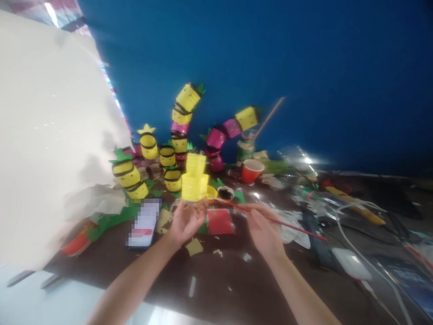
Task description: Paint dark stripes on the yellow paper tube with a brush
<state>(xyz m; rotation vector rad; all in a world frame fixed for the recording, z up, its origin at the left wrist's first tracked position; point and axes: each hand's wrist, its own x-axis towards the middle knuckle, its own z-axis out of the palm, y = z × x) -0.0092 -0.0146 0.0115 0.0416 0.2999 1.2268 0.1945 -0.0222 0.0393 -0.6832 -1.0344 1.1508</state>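
My left hand (190, 220) is closed at the base of a bright yellow cup (195, 188), held upright over the table. Blur hides exactly how its fingers meet the cup. In my right hand (265, 228) is a thin red paintbrush (297, 229), pinched between thumb and fingers. The brush slants left, with its tip end close to the yellow cup's lower right side; I cannot tell whether they touch. Another yellow piece (195, 163) shows directly above the cup. Just beyond the brush sits a small dark-filled pot (225, 193).
Yellow and magenta banded cups (126, 175) with green paper leaves line the back, some joined in curving stacks (180, 115). A phone (145, 223) lies left, a red square (220, 221) between my hands. Right are a red cup (252, 171), a plastic bottle (329, 204) and cables.
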